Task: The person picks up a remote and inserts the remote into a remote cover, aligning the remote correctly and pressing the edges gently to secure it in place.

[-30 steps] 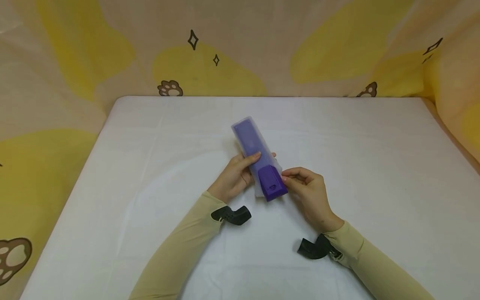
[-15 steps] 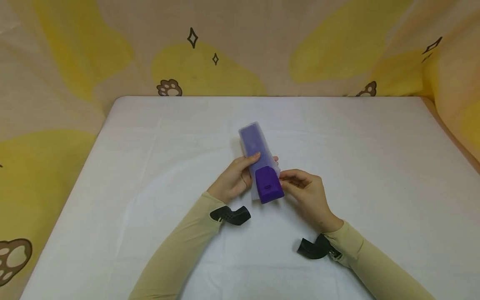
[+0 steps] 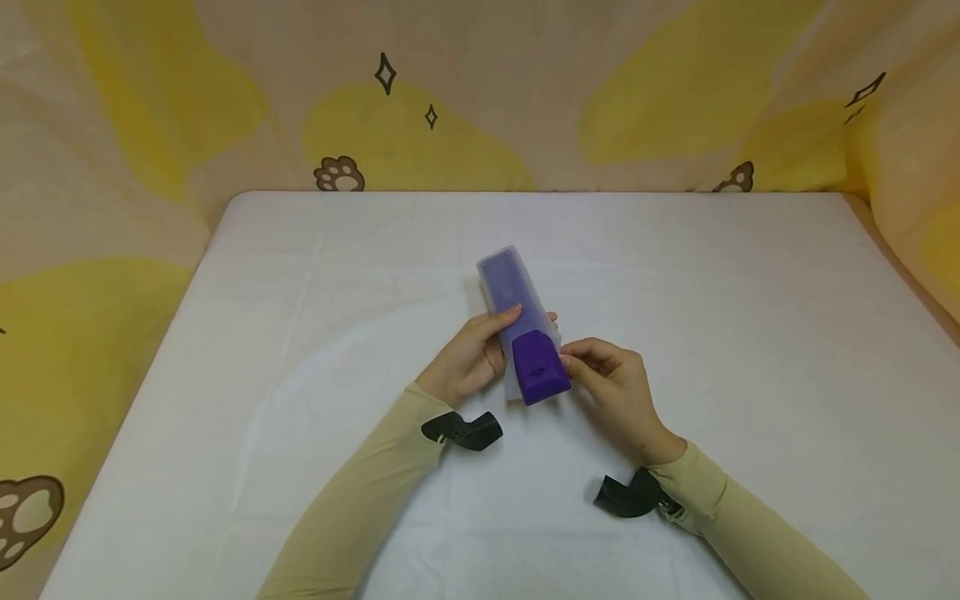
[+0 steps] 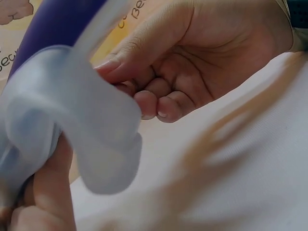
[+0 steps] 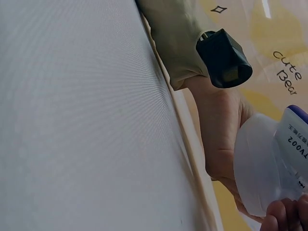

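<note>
A purple remote control (image 3: 542,368) sits partly inside a translucent silicone cover (image 3: 501,271). Its near end is bare, and the cover wraps the far part. My left hand (image 3: 474,350) grips the covered middle, thumb on top and fingers underneath. At the near right edge, my right hand (image 3: 615,387) pinches the side of the cover with thumb and index finger. The left wrist view shows the cover's loose end (image 4: 106,144) bent away from the purple body. On the remote's underside, a printed label (image 5: 294,139) reads "TV002" in the right wrist view.
A white-covered table (image 3: 300,333) lies under both hands. Behind it hangs a yellow and beige cloth (image 3: 480,100) with paw prints. Black wrist cameras sit at the left cuff (image 3: 461,431) and the right cuff (image 3: 633,493).
The remote's far end has swung slightly right and come nearer, so it points more straight away. Its purple near end has shifted slightly left. Both hands keep their hold and barely move.
</note>
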Tool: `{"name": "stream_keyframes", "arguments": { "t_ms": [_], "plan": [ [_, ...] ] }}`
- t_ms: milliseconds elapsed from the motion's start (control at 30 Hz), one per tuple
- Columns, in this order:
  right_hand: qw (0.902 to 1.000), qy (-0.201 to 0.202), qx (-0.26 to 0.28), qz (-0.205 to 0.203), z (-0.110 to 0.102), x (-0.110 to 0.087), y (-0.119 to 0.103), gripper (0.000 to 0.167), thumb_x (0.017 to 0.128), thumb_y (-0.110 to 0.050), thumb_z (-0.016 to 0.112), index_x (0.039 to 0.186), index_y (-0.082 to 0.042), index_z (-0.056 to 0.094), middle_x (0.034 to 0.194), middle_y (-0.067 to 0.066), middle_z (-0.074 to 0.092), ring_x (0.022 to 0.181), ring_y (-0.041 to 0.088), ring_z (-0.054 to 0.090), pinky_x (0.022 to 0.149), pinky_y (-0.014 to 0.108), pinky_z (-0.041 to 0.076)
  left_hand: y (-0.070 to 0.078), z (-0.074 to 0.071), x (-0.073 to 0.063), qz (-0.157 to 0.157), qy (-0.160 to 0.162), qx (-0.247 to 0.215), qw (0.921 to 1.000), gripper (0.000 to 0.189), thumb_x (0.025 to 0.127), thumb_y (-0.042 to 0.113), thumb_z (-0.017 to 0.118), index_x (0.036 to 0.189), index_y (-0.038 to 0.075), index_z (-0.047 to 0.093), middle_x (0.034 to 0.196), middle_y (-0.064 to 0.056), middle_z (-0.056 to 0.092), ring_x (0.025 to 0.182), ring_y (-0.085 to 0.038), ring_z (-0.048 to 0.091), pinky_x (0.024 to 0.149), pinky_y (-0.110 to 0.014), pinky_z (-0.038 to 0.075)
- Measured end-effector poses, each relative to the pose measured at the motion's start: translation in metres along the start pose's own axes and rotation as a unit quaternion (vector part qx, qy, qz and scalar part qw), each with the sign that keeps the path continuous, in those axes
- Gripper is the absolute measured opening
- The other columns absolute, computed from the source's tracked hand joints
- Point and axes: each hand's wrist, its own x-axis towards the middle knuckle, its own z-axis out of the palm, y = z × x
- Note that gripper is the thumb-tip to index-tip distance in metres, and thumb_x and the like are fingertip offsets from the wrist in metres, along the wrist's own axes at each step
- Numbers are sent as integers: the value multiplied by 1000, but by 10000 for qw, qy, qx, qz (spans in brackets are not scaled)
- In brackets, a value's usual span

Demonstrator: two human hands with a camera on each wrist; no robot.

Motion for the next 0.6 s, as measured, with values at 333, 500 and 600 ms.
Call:
{"name": "stream_keyframes", "arguments": {
  "t_ms": [333,500,600],
  "plan": [
    [9951,-821,171,517,1,3,-2,9,92,2,56,91,11,59,76,5,62,69,12,60,66,25,54,13,-10,-3,71,304,925,9952,44,100,6,43,142,0,31,137,-29,43,125,-34,46,102,-42,40],
    [9923,-1035,232,632,1,3,-5,9,92,3,55,90,11,58,76,8,62,69,14,60,67,27,55,17,-10,-2,31,427,1352,9899,46,99,7,46,141,-5,31,136,-29,43,125,-36,46,97,-41,44],
    [9942,-924,132,536,1,3,-4,8,92,2,56,91,9,59,75,13,61,68,16,60,65,26,54,17,-10,-2,206,439,1367,9894,44,99,6,45,139,-6,32,136,-30,43,124,-36,47,98,-42,44]
  ]
}}
